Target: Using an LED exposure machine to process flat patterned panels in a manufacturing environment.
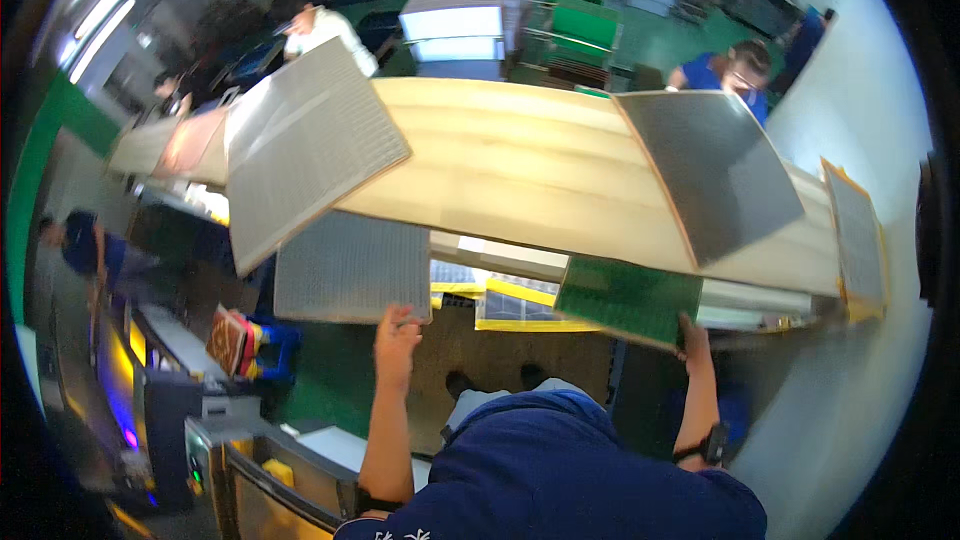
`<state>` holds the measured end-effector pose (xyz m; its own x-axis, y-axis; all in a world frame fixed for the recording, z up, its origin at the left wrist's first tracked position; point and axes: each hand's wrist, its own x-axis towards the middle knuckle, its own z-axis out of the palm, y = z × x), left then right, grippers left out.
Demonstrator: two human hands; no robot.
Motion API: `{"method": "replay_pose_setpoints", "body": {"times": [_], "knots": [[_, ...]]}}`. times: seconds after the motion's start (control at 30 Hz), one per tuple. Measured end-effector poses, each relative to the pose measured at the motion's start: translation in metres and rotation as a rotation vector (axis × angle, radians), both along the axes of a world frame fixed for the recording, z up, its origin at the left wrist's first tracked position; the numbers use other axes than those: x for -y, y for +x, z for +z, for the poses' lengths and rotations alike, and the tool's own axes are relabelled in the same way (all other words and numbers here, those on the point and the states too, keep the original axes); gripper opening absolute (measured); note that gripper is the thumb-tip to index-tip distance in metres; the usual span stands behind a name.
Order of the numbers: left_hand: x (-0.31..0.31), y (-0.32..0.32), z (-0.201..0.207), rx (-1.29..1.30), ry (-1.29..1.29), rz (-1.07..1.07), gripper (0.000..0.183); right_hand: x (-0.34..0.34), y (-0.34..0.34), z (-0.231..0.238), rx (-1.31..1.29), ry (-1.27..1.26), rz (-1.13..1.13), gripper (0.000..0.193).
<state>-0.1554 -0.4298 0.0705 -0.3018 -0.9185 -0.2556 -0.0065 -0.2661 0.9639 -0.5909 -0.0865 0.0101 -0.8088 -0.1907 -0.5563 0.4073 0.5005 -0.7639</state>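
Note:
My left hand (398, 335) is at the lower right corner of a grey ribbed panel (350, 265), its fingers apart and loosely bent. Whether they touch the panel I cannot tell. The panel's far part is hidden beneath a larger tilted grey panel and the edge of the pale belt. My right hand (692, 340) grips the near right corner of a green panel (632, 298) with a fine grid surface. That panel slants below the belt's near edge, and its far edge is hidden under the belt.
A long pale conveyor belt (500, 155) crosses in front of me. It carries a large tilted grey panel (310, 130), a dark panel (710, 165) and an orange-edged panel (855, 240). Yellow-edged panels (520, 305) lie underneath. Machines (260, 470) stand left; people work across the belt.

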Motion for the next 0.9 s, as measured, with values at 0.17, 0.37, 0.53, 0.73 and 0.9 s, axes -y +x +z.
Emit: {"method": "replay_pose_setpoints", "body": {"times": [0.17,0.37,0.53,0.73,0.9], "knots": [[0.093,0.074,0.003,-0.212,0.051,0.168,0.051,-0.072,-0.072,-0.066,-0.693,0.49,-0.215,0.08],[0.193,0.166,0.057,-0.573,0.235,0.48,0.061,0.088,0.028,0.127,-0.219,-0.598,-0.587,0.073],[0.262,0.177,0.082,-0.675,0.321,0.153,0.055,0.126,0.024,0.121,-0.07,-0.697,-0.387,0.044],[0.265,0.152,0.055,-0.327,0.039,0.086,0.034,0.108,0.106,0.154,-0.014,-0.594,-0.249,0.032],[0.139,0.117,0.075,-0.482,0.049,0.124,0.049,0.141,0.18,0.139,0.046,-1.072,-0.048,0.032]]}}
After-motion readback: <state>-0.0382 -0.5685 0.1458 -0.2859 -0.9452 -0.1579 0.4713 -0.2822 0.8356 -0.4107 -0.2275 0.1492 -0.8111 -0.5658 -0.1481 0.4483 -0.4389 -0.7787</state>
